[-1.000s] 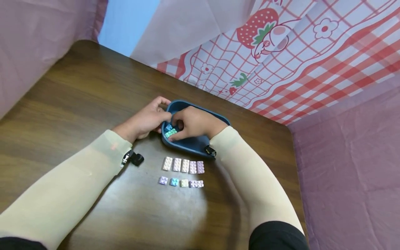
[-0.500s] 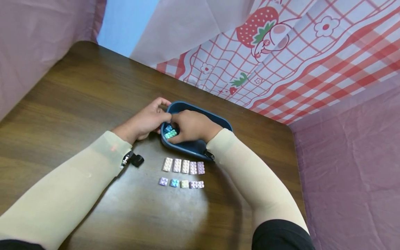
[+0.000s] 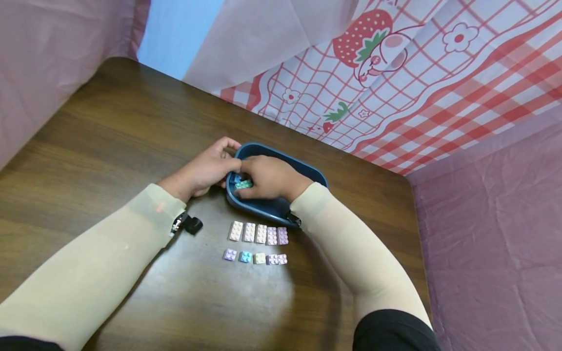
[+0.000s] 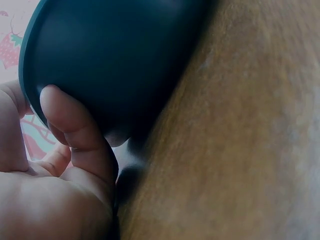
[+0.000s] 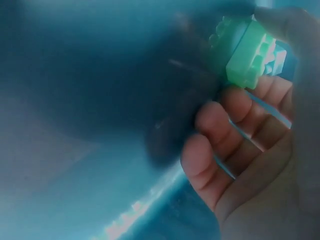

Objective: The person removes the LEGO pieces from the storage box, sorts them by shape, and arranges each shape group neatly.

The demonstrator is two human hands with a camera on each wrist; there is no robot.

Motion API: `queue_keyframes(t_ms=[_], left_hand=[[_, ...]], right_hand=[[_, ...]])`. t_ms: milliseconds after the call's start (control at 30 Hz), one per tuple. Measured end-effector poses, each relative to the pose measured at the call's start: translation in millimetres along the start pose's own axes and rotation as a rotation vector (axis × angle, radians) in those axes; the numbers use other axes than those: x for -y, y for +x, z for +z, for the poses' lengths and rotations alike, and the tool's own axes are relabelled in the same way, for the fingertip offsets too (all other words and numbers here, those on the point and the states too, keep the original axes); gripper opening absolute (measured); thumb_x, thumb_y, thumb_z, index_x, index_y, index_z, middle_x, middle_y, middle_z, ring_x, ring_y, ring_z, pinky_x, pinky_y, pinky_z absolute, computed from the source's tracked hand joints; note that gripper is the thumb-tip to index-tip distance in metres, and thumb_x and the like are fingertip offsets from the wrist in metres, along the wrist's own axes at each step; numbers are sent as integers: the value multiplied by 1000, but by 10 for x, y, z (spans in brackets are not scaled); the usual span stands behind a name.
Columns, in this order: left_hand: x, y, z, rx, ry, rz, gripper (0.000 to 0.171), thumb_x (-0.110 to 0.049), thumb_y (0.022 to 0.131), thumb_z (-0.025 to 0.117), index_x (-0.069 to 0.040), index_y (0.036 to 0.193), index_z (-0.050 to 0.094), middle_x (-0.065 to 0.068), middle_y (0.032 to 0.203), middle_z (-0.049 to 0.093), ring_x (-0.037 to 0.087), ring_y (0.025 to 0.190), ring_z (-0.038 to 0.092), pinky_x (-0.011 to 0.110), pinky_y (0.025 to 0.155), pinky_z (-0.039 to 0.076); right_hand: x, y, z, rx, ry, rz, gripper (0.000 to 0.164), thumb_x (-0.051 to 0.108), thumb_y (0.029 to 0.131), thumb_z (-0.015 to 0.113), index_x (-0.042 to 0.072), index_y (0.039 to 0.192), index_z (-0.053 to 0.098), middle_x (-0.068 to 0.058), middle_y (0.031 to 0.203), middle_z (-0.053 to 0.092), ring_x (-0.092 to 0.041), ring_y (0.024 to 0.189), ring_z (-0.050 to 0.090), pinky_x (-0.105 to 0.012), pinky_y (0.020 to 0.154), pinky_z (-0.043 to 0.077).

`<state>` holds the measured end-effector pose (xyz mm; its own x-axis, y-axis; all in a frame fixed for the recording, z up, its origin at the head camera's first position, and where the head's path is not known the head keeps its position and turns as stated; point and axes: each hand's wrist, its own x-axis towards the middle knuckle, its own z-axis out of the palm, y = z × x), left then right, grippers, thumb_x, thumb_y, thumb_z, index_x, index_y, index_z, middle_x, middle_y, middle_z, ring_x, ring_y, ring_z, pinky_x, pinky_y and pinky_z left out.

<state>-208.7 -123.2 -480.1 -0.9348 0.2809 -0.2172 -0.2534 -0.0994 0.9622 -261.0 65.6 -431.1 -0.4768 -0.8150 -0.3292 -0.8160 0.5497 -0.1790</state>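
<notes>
A dark blue plastic bin [image 3: 256, 209] stands on the table. My left hand [image 3: 206, 168] grips its left end by the rim; the left wrist view shows a finger against the outer wall of the bin [image 4: 115, 60]. Inside the bin, my right hand [image 3: 272, 178] reaches down at the same end. It pinches a green toy building brick [image 5: 247, 55] between thumb and forefinger, while the other fingers curl below. A blue brick [image 3: 235, 178] lies close beside the green one. The palm hides part of the bin's floor.
In front of the bin lies a row of several long white, cream and lilac bricks [image 3: 261, 234]. Nearer still is a row of shorter bricks [image 3: 246, 256] in lilac, blue and pale yellow. A strawberry-print cloth [image 3: 325, 87] hangs behind the table.
The right hand has shifted slightly lower in the bin, and the green brick has turned in its fingers. The left hand and the brick rows have stayed put.
</notes>
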Motion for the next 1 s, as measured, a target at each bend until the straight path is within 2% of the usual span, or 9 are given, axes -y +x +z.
queue_keyframes(t_ms=[200, 433, 600, 1000], left_hand=[[16, 18, 14, -12, 6, 1, 50, -8, 93, 60, -17, 139, 44, 6, 90, 60, 13, 59, 51, 22, 47, 45], [-4, 2, 16, -9, 10, -17, 48, -10, 93, 59, -21, 138, 44, 11, 95, 60, 15, 59, 52, 23, 48, 46], [0, 6, 16, -6, 18, -19, 48, -10, 95, 60, -20, 138, 43, 13, 97, 61, 17, 62, 55, 24, 48, 47], [-6, 19, 17, -7, 44, -25, 48, -11, 96, 59, -19, 140, 41, 14, 98, 61, 16, 61, 53, 25, 50, 47]], right_hand=[[-72, -75, -4, -33, -6, -24, 46, 56, 96, 66, 28, 133, 64, 10, 116, 65, -6, 96, 57, -29, 89, 54], [-215, -175, 8, -81, -13, -59, 37, 52, 97, 67, 27, 124, 65, 7, 104, 60, -10, 88, 56, -29, 78, 51], [-253, -236, 29, -93, 10, -78, 34, 49, 97, 69, 27, 123, 65, 6, 104, 59, -11, 87, 55, -29, 76, 50], [-260, -332, 43, -87, 83, -63, 35, 43, 97, 72, 22, 124, 68, 5, 115, 60, -10, 96, 57, -29, 87, 54]])
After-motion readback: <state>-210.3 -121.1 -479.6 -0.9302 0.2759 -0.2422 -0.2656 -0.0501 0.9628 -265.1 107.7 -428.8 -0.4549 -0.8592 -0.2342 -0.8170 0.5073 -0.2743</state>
